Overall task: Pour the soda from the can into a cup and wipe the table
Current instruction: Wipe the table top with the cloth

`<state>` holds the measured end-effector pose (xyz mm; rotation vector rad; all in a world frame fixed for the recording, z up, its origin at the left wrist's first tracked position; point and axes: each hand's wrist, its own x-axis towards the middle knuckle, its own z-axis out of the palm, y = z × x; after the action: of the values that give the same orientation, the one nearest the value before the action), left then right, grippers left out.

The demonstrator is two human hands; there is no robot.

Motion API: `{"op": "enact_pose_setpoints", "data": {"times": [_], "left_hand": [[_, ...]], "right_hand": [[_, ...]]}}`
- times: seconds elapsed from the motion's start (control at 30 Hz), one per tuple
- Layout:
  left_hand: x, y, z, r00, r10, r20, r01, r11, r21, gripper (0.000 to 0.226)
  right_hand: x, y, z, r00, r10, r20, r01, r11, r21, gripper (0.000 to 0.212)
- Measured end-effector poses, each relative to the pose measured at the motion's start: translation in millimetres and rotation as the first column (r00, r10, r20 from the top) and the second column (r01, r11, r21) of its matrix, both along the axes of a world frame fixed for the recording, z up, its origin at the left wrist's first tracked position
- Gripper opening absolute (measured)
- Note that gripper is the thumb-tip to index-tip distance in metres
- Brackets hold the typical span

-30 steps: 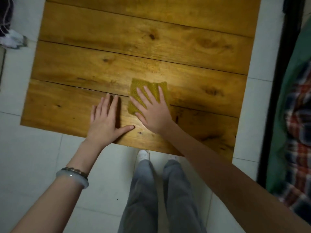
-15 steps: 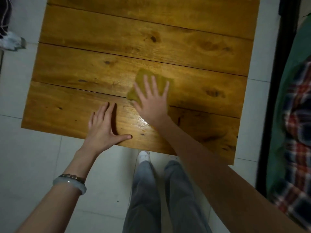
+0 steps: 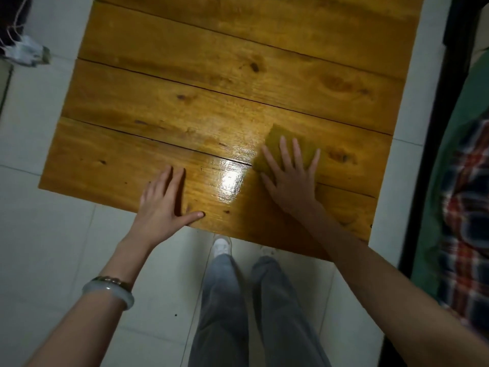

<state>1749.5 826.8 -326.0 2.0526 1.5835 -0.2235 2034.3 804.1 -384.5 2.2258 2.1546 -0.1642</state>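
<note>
A yellow-green cloth lies flat on the wooden plank table, near its front right part. My right hand presses on the cloth with straight, spread fingers and covers most of it. My left hand rests flat on the table's front edge, fingers straight, thumb out to the right. Between the two hands a wet, shiny patch reflects light. No can and no cup are in view.
White floor tiles surround the table. My legs in grey trousers stand at the front edge. A dark frame and plaid fabric are at the right. A white crumpled object lies on the floor at far left.
My right hand has slid the cloth to the right across the table, leaving a wet sheen behind it. My left hand has stayed flat at the front edge.
</note>
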Motion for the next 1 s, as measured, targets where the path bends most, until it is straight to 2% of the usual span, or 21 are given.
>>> {"op": "enact_pose_setpoints", "data": {"times": [0.07,0.17,0.23,0.3,0.4,0.5,0.6,0.7,0.77,0.83,0.93,1.0], "left_hand": [[-0.6,-1.3,-2.5,1.0,-0.008,-0.024,0.008,1.0,0.0,0.11],[-6.0,-1.7,-4.3,0.997,-0.05,-0.052,0.051,0.998,0.031,0.109],[-9.6,0.9,-0.3,0.997,-0.051,-0.051,0.053,0.997,0.052,0.107],[-10.0,7.9,6.6,0.998,-0.051,-0.032,0.053,0.997,0.061,0.105],[-4.7,20.6,12.2,0.998,-0.049,-0.031,0.051,0.997,0.062,0.106],[7.3,27.9,9.0,0.999,0.009,-0.035,-0.007,0.998,0.059,0.105],[16.4,37.8,2.8,0.998,0.055,-0.03,-0.053,0.997,0.061,0.099],[7.3,54.2,-2.0,0.999,0.041,-0.021,-0.04,0.997,0.073,0.101],[-5.2,68.3,-3.1,1.0,-0.002,-0.019,0.004,0.997,0.071,0.107],[-17.8,81.4,-0.8,0.999,-0.039,-0.026,0.041,0.996,0.076,0.108],[-34.8,98.6,0.7,0.991,-0.097,-0.092,0.102,0.993,0.057,0.111],[-42.1,106.9,-2.9,0.984,-0.12,-0.131,0.122,0.993,0.006,0.113]], "right_hand": [[-37.6,35.0,0.9,0.999,0.013,-0.034,-0.014,1.0,-0.006,0.059],[-89.7,43.3,2.4,0.954,0.287,-0.085,-0.289,0.957,-0.013,0.06],[-89.8,19.7,4.6,0.905,0.408,-0.123,-0.413,0.911,-0.011,0.058],[-58.8,-8.7,2.7,0.904,0.416,-0.098,-0.419,0.908,-0.002,0.057],[15.5,-33.2,2.6,0.97,0.239,-0.039,-0.239,0.971,-0.012,0.056],[63.7,-21.6,11.8,1.0,0.011,0.009,-0.01,0.993,-0.12,0.06],[52.5,38.7,11.9,0.988,-0.152,0.007,0.151,0.979,-0.139,0.063],[0.3,105.4,8.5,0.969,-0.246,-0.016,0.242,0.964,-0.108,0.064],[-44.8,125.8,5.4,0.983,-0.18,-0.04,0.177,0.982,-0.069,0.063],[-89.5,127.4,4.3,0.998,0.008,-0.064,-0.009,1.0,-0.023,0.06],[-121.3,97.7,4.8,0.949,0.306,-0.073,-0.31,0.949,-0.063,0.06],[-107.8,67.6,6.3,0.917,0.388,-0.093,-0.395,0.916,-0.078,0.061]]}}
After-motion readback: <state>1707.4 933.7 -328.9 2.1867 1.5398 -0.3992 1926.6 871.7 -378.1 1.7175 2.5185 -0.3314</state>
